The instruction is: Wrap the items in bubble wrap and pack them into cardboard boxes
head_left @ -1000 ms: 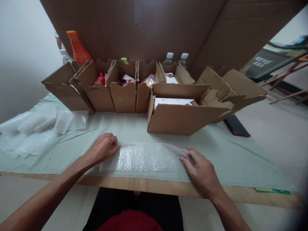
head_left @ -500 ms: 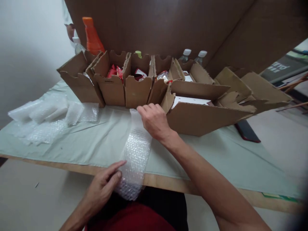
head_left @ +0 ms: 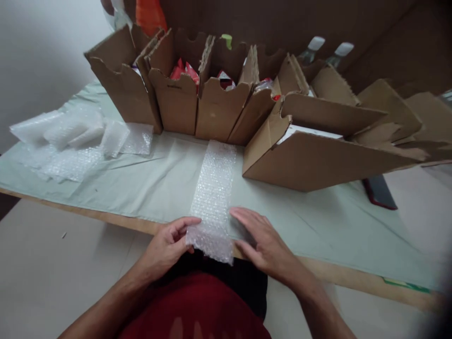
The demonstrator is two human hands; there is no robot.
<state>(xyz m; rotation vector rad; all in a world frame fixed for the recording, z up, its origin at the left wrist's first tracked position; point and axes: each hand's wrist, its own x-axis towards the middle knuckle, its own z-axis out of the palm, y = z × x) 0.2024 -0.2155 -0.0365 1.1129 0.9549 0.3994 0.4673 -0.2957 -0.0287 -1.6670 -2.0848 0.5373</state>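
Observation:
A long strip of bubble wrap [head_left: 213,183] lies flat on the cloth-covered table, its near end hanging over the front edge. My left hand [head_left: 169,245] pinches the left side of that near end between thumb and fingers. Close to the strip's right side is my right hand [head_left: 263,240], fingers and thumb apart, holding nothing; whether its fingertips touch the plastic I cannot tell. The strip's far end reaches almost to the row of cardboard bins.
Cardboard bins [head_left: 176,106] line the back, several with packets inside. A larger cardboard box [head_left: 318,160] stands at right. More bubble wrap pieces [head_left: 70,141] are piled at left. Behind stand an orange bottle [head_left: 151,16] and white-capped bottles [head_left: 315,44]. A dark flat object [head_left: 380,192] lies at far right.
My right hand has left the strip's far end and come back to its near end. My left hand now grips the near edge. The view has tilted downward.

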